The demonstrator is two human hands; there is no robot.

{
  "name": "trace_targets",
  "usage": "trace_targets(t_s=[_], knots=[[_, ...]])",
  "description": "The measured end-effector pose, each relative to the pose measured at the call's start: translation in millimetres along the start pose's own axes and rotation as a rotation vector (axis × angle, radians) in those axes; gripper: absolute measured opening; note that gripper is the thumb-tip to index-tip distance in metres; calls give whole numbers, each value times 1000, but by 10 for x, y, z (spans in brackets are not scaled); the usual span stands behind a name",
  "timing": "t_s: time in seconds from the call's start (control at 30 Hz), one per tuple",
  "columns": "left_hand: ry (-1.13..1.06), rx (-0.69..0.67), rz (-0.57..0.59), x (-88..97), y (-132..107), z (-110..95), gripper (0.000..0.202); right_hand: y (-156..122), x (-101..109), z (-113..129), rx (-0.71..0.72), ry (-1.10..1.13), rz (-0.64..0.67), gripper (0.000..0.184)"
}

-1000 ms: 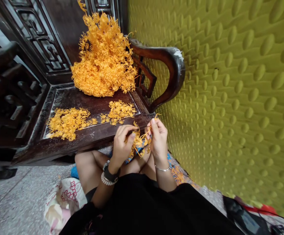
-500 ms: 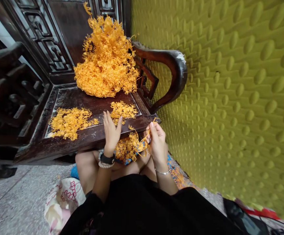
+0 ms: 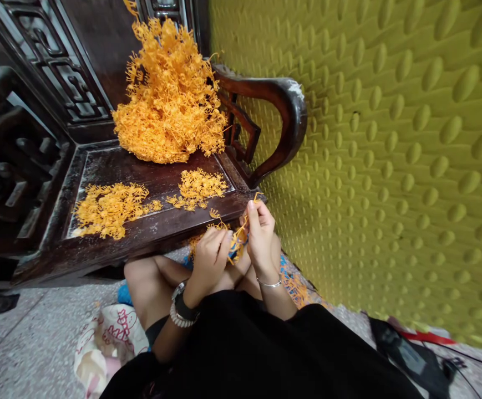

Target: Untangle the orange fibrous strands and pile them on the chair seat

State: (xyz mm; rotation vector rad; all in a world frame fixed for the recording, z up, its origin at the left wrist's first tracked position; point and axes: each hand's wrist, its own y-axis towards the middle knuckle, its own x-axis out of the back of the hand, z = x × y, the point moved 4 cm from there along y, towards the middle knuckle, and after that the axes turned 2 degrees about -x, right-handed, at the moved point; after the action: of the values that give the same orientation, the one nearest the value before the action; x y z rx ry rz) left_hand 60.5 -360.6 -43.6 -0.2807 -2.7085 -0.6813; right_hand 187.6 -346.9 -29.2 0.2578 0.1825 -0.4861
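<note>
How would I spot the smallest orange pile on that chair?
Find the dark wooden chair beside the yellow-green wall. On its seat, a tall orange heap sits at the back and a wide low pile at front left. The smallest pile lies front right, nearer the wall, and covers less seat than either.

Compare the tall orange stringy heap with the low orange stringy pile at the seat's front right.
The tall orange stringy heap rises high; the low orange stringy pile is much smaller and flat. The heap sits farther back; the pile lies nearer the front. Both: orange, stringy, on the dark wooden seat.
</note>
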Motion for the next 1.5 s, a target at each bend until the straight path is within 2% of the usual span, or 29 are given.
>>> trace_targets(t_s=[0.1, 0.17, 0.27, 0.37, 0.43, 0.5, 0.6, 0.7, 0.8, 0.9, 0.97, 1.03, 1.1, 1.2, 1.27, 1.37, 1.43, 1.5], knots=[[-179, 70, 58, -71, -33, 21, 39, -47, -21, 22, 58, 18, -74, 38], [-289, 86, 48, -121, -124, 1, 42, -54, -6, 85, 90, 59, -146, 36], [-361, 4, -172, -30, -331, -51, 44, 17, 152, 245, 152, 175, -328, 32], [-330, -32, -409, 234, -453, -21, 43, 101, 389, 425, 292, 225, -525, 32], [-181, -2, -471, 430, -362, 62, 43, 135, 446, 455, 282, 201, -507, 31], [71, 26, -477, 590, -135, 181, 41, 140, 402, 391, 182, 179, -413, 31], [467, 84, -388, 692, 286, 426, 36, 108, 265, 228, 51, 176, -304, 31], [705, 240, -419, 742, 541, 687, 29, 103, 171, 114, 5, 176, -263, 32], [787, 358, -418, 759, 610, 869, 29, 126, 141, 67, -10, 168, -227, 32], [765, 407, -374, 770, 593, 953, 29, 147, 150, 41, -30, 153, -218, 32], [733, 385, -397, 797, 576, 913, 34, 158, 162, 27, -41, 134, -226, 33], [708, 290, -403, 819, 595, 779, 43, 169, 176, 21, -41, 128, -243, 34], [700, 130, -295, 793, 680, 578, 53, 178, 189, 20, -37, 134, -257, 35], [738, -132, 76, 627, 905, 313, 64, 186, 210, 15, -43, 137, -256, 37], [811, -243, 297, 476, 1090, 268, 70, 180, 227, 6, -46, 139, -249, 37], [905, -335, 527, 212, 1393, 418, 73, 148, 256, -20, -50, 166, -241, 34], [926, -367, 645, 46, 1564, 590, 65, 116, 271, -40, -54, 184, -234, 32], [946, -339, 733, -53, 1679, 762, 55, 88, 278, -55, -60, 180, -218, 32]])
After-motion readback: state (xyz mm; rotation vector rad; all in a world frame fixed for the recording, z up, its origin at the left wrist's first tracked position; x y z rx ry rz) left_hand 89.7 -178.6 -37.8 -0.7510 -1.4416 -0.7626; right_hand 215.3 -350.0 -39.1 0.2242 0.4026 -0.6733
